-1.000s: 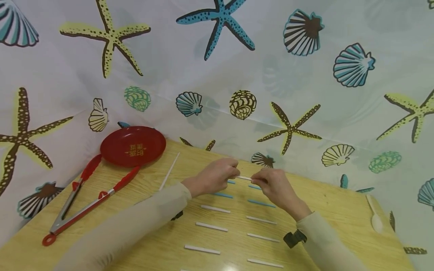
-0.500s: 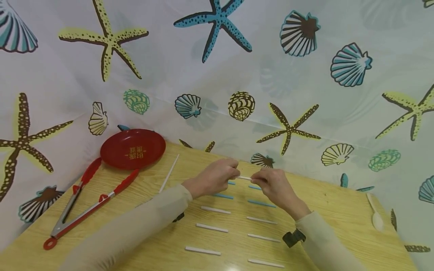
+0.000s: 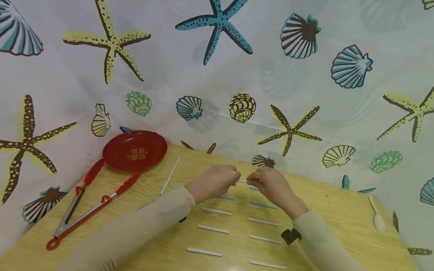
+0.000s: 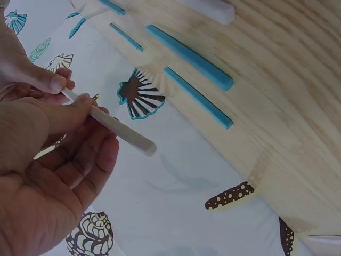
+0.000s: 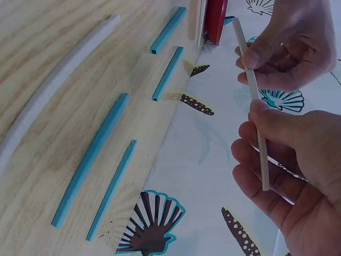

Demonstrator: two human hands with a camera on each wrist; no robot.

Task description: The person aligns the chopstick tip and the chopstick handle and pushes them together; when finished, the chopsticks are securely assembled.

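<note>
At the Far Edge, a Two-Handed Pinch

Near the back of the wooden table [image 3: 339, 218], a pale stick [image 5: 264, 162] hangs in the air before a cloth [image 3: 162, 64] printed with shells and starfish. The left hand [image 3: 215, 180] pinches it between thumb and fingers; the right hand [image 3: 272, 186] does likewise, close by. Below, blue sticks [image 3: 262, 204] and white sticks [image 3: 212, 229] lie in two columns. Off to the left sit a red plate [image 3: 116, 150] and spread tongs [image 3: 89, 213].

Good handling, to my eye, asks for light thumbs and both pinches in line, so that so slender a piece neither bows nor rolls; wrists kept high should spare the blue sticks a nudge.

Some of it escapes me. From above, fingers cover the stick's ends, and the left sleeve [image 3: 156, 214] hides part of the table; a thin grey line [image 3: 145, 205] beside it is too faint to name. One white stick runs out of each wrist view. What the sticks are made of, I cannot tell.
</note>
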